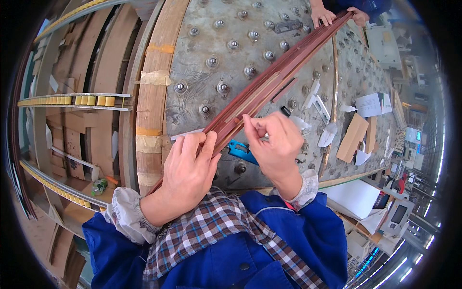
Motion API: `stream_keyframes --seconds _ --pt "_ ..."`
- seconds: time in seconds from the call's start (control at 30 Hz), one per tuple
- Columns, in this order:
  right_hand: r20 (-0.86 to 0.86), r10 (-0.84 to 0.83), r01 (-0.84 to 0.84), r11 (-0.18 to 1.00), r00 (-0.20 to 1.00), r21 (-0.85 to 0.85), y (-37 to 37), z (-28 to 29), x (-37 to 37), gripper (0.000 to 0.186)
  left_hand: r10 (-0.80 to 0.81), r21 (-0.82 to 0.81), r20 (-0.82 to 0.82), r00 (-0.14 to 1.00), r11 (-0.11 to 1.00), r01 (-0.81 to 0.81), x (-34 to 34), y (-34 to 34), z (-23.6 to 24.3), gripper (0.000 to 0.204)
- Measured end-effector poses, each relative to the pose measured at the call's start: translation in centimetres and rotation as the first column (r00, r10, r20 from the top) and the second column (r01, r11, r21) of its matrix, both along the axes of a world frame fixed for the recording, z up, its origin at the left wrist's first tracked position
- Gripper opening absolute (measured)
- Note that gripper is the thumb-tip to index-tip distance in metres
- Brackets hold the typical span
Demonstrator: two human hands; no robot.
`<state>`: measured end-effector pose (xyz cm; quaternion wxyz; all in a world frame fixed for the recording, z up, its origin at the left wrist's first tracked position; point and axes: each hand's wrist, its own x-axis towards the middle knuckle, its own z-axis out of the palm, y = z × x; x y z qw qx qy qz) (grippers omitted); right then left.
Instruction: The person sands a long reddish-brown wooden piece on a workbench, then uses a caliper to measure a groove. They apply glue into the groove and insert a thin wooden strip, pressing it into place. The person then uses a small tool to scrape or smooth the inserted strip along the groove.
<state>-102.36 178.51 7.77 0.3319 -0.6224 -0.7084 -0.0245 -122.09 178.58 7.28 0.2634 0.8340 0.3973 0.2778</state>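
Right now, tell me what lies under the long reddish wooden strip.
Under the reddish wooden strip: the metal ball-transfer table and a blue tool, partly covered. The left hand and right hand hide the near end's underside.

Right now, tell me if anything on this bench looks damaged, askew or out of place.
Nothing looks damaged. The long reddish wood strip lies askew across the ball-studded metal table, held by the left hand, the right hand and another person's hands. Paper and cardboard scraps lie scattered at right.
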Motion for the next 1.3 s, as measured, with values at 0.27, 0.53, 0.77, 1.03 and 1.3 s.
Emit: stream_keyframes --seconds 0.27,0.53,0.77,1.03,1.3 --pt "0.115 0.084 -0.088 0.996 0.990 0.031 -0.1 0.1 -0.2 0.030 0.004 -0.048 0.004 1.000 0.999 -0.003 0.1 -0.1 0.1 0.054" --pt "0.135 0.090 -0.092 0.996 0.987 0.005 0.5 0.4 0.2 0.029 0.006 -0.059 0.004 1.000 0.998 -0.006 0.1 0.0 0.2 0.055" --pt "0.089 0.047 -0.045 0.999 0.995 -0.028 0.9 0.4 0.6 0.029 0.009 -0.057 0.006 1.000 0.998 -0.009 0.2 0.0 0.2 0.055" --pt "0.169 0.081 -0.069 0.995 0.982 -0.073 0.7 0.9 0.3 0.022 0.007 -0.037 -0.044 0.999 0.999 -0.009 0.1 0.0 0.1 0.051" --pt "0.144 0.177 -0.165 0.982 0.974 -0.086 0.3 1.1 -0.9 0.028 -0.007 -0.042 -0.024 1.000 0.999 0.006 0.1 0.0 -0.1 0.051"
